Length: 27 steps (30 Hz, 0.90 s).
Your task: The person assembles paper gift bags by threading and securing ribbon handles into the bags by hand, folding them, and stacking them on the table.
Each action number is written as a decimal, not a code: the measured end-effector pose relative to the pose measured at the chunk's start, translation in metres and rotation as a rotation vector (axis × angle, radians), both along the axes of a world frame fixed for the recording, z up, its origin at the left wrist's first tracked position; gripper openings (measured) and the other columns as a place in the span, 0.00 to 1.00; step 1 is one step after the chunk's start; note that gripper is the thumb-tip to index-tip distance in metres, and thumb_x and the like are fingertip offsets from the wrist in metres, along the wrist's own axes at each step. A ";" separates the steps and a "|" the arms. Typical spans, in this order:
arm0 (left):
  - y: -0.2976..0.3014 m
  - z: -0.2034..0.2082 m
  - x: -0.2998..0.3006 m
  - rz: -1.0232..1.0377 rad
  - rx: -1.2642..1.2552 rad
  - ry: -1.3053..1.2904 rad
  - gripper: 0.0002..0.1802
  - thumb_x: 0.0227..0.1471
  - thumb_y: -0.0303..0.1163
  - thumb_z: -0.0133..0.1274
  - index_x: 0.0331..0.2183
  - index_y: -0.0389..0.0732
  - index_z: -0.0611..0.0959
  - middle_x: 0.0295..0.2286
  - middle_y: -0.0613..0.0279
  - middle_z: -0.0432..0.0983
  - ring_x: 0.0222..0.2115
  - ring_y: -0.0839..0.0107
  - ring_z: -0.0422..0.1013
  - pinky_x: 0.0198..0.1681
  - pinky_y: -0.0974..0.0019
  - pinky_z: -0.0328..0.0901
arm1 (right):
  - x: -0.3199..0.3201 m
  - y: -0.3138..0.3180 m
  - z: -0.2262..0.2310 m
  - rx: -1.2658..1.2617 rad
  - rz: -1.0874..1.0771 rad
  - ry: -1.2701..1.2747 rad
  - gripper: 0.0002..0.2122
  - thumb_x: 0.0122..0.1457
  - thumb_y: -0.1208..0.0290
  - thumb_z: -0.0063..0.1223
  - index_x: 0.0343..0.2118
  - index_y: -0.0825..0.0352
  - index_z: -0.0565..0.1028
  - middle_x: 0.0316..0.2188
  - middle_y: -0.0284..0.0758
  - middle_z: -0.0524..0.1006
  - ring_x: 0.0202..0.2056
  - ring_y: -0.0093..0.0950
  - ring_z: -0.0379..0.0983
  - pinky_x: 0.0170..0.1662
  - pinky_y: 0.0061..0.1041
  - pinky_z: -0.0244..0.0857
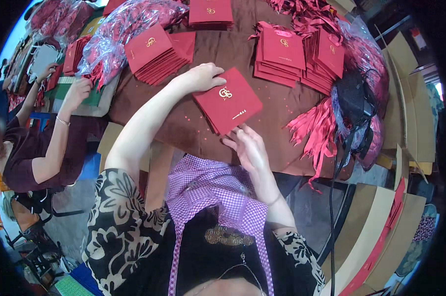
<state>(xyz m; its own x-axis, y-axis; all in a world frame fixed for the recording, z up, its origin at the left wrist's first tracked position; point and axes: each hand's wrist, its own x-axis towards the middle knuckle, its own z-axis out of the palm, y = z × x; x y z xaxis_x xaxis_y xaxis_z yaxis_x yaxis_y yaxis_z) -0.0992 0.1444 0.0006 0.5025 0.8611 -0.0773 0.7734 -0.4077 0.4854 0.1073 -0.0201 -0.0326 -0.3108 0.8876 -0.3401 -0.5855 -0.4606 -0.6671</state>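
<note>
A small stack of flat red paper bags with gold print lies at an angle on the brown-covered table in front of me. My left hand reaches over its far left corner with the fingers curled at the edge, partly hidden. At the near edge of the stack is my right hand, fingers spread and fingertips by the lower corner; whether they touch it is hard to tell. Further back stands a fanned stack of red bags. Another red stack with pink ribbon lies to the right.
Loose pink ribbons hang over the table's right edge beside a black object with a cord. Plastic-wrapped red bundles lie at the back left. Cardboard boxes stand at the right. A co-worker's arm works at the left.
</note>
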 end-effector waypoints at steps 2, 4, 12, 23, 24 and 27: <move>-0.002 -0.006 0.004 0.027 0.104 0.013 0.20 0.52 0.42 0.52 0.40 0.36 0.80 0.38 0.47 0.73 0.42 0.50 0.69 0.46 0.56 0.64 | 0.001 0.005 -0.001 -0.042 -0.020 0.052 0.15 0.60 0.74 0.44 0.49 0.72 0.66 0.45 0.38 0.72 0.47 0.33 0.69 0.51 0.37 0.65; -0.002 -0.009 0.007 0.049 0.206 0.025 0.18 0.51 0.40 0.53 0.38 0.37 0.81 0.36 0.48 0.72 0.40 0.51 0.69 0.44 0.55 0.65 | -0.005 0.015 -0.001 -0.077 -0.012 0.163 0.13 0.60 0.74 0.45 0.46 0.71 0.68 0.44 0.39 0.72 0.47 0.34 0.70 0.50 0.39 0.65; 0.029 -0.024 -0.006 0.216 0.302 0.095 0.14 0.44 0.37 0.57 0.30 0.35 0.80 0.34 0.45 0.75 0.38 0.49 0.72 0.42 0.54 0.67 | -0.047 0.070 -0.015 -0.009 -0.064 0.134 0.11 0.62 0.73 0.42 0.45 0.72 0.69 0.44 0.41 0.73 0.45 0.35 0.72 0.49 0.40 0.66; 0.048 -0.020 -0.026 0.418 0.012 -0.309 0.11 0.48 0.32 0.55 0.29 0.32 0.81 0.22 0.62 0.76 0.26 0.76 0.70 0.31 0.68 0.65 | -0.006 0.059 -0.021 0.091 0.092 -0.161 0.15 0.64 0.66 0.41 0.45 0.73 0.69 0.35 0.38 0.74 0.35 0.30 0.75 0.35 0.27 0.72; 0.045 -0.017 -0.025 0.344 0.084 -0.217 0.14 0.48 0.35 0.55 0.31 0.32 0.81 0.24 0.57 0.78 0.28 0.74 0.72 0.33 0.67 0.66 | -0.005 0.059 -0.019 0.080 0.083 -0.190 0.13 0.64 0.67 0.41 0.43 0.73 0.69 0.35 0.40 0.74 0.32 0.31 0.75 0.31 0.28 0.73; 0.033 -0.008 -0.010 0.313 0.048 -0.179 0.14 0.47 0.35 0.56 0.31 0.33 0.82 0.25 0.54 0.78 0.28 0.71 0.73 0.34 0.66 0.66 | -0.005 0.065 -0.023 0.028 0.085 -0.210 0.12 0.63 0.67 0.44 0.40 0.72 0.69 0.35 0.44 0.75 0.30 0.33 0.76 0.29 0.30 0.73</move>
<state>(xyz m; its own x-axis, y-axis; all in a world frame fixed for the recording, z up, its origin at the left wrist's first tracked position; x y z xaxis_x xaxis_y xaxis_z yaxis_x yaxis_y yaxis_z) -0.1093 0.1775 -0.0073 0.2159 0.9759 0.0325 0.7689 -0.1905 0.6103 0.1023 0.0450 -0.0556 -0.3096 0.8713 -0.3808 -0.3920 -0.4818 -0.7837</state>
